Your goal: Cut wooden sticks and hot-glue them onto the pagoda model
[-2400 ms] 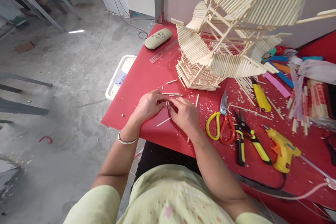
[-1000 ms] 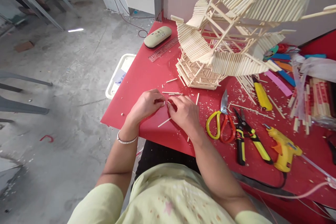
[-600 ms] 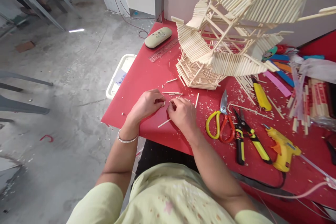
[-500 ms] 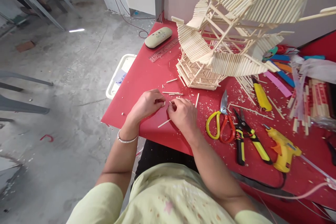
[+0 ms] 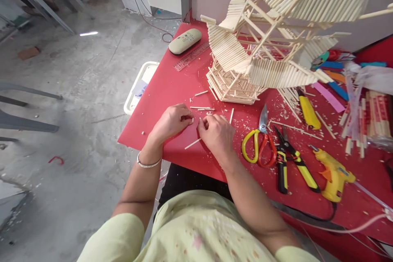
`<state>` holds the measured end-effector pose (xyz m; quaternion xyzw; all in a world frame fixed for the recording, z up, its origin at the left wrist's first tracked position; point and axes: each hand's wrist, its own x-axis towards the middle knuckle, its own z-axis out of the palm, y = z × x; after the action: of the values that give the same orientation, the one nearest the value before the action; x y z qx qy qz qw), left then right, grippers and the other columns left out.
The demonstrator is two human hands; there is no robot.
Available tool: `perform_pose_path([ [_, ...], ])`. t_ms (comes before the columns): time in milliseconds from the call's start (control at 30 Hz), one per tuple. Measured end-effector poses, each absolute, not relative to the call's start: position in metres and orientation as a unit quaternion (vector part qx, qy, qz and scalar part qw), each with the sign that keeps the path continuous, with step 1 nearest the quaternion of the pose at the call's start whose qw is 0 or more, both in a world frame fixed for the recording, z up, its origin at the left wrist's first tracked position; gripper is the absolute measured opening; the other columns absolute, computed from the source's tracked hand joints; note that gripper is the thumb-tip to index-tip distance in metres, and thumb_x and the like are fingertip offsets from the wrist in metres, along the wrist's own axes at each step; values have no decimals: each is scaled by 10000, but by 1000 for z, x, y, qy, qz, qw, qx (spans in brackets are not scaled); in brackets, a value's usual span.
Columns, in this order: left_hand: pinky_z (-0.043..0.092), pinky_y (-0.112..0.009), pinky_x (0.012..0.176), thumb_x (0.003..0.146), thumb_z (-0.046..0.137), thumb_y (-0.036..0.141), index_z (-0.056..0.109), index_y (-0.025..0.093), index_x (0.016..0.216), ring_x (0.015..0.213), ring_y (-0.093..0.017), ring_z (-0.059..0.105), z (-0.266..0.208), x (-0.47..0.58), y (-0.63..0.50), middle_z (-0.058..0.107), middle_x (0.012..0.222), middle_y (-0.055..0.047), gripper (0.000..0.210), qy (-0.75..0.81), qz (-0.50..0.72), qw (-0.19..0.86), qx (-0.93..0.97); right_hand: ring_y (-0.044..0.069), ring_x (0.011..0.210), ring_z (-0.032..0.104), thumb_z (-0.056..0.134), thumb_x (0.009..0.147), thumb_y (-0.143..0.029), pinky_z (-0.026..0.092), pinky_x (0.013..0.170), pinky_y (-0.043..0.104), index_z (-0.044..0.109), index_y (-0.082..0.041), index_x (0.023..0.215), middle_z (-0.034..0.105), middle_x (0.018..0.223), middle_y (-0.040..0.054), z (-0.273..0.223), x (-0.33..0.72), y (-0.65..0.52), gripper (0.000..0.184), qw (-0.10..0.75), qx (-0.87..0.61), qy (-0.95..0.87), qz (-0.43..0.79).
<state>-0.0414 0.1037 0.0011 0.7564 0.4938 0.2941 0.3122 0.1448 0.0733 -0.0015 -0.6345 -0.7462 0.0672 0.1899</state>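
My left hand [image 5: 174,121] is closed in a pinch above the red table, with a tiny pale tip at its fingers that is too small to name. Facing it across a narrow gap, my right hand [image 5: 217,132] is pinched too; whatever its fingertips hold is hidden. One thin wooden stick [image 5: 192,144] lies below the right hand, partly covered by it. Another stick [image 5: 231,116] pokes out just beyond the knuckles. Short sticks [image 5: 202,108] lie behind both hands. Farther back stands a tiered model building made of sticks [image 5: 227,49].
Right of my hands lie scissors [image 5: 255,147], pliers [image 5: 281,168], a yellow glue gun [image 5: 333,174] with its cord and a yellow utility knife [image 5: 308,110]. A glasses case [image 5: 185,41] and clear ruler [image 5: 190,57] are at the back left. Bundled sticks [image 5: 379,110] lie far right.
My right hand has shifted slightly to the right, widening the gap between the fingertips. My left hand stays nearly in place. The view has turned a little.
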Motion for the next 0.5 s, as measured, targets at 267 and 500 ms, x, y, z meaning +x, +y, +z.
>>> perform_pose_path([
  [267, 423, -261, 651, 820, 612, 73, 735, 171, 788, 681, -113, 551, 1, -42, 104, 639, 824, -24, 160, 492, 294, 309, 759, 194, 815, 586, 596, 923, -265, 280, 650, 324, 648, -202, 755, 705, 822, 46, 0, 145, 74, 187, 190, -640, -740, 82],
  [500, 422, -263, 652, 816, 616, 76, 721, 169, 774, 679, -114, 543, 3, -42, 103, 626, 811, -22, 146, 491, 294, 313, 758, 190, 799, 582, 591, 924, -280, 281, 648, 321, 628, -209, 731, 698, 798, 36, -1, 145, 74, 209, 190, -643, -738, 76],
])
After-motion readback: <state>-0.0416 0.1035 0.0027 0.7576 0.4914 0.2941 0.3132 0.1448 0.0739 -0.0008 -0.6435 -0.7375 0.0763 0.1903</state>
